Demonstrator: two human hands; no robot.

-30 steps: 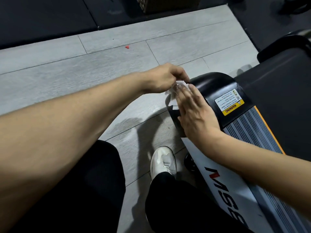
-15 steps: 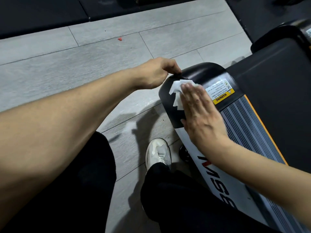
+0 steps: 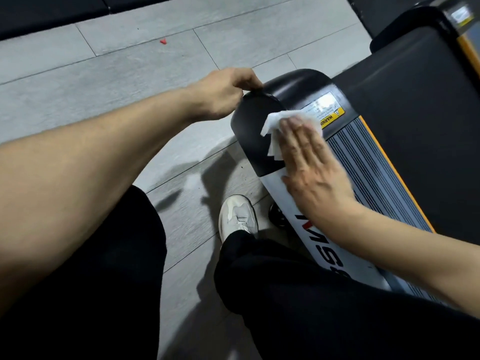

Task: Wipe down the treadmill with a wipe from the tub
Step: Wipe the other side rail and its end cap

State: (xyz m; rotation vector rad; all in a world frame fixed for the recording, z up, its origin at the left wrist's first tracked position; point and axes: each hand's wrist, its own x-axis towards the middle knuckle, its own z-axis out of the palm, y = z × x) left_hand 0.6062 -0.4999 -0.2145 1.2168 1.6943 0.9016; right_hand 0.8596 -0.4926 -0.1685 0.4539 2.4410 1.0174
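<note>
Head view first: my right hand (image 3: 309,162) lies flat, fingers straight, pressing the white wipe (image 3: 279,128) onto the black end cap at the treadmill (image 3: 376,157) rear corner, just beside the yellow warning label (image 3: 327,111). My left hand (image 3: 228,93) has its grip curled, pinching that cap's outer edge above the grey floor (image 3: 104,74).

Bare floor (image 3: 130,81) left of treadmill (image 3: 252,131)
</note>
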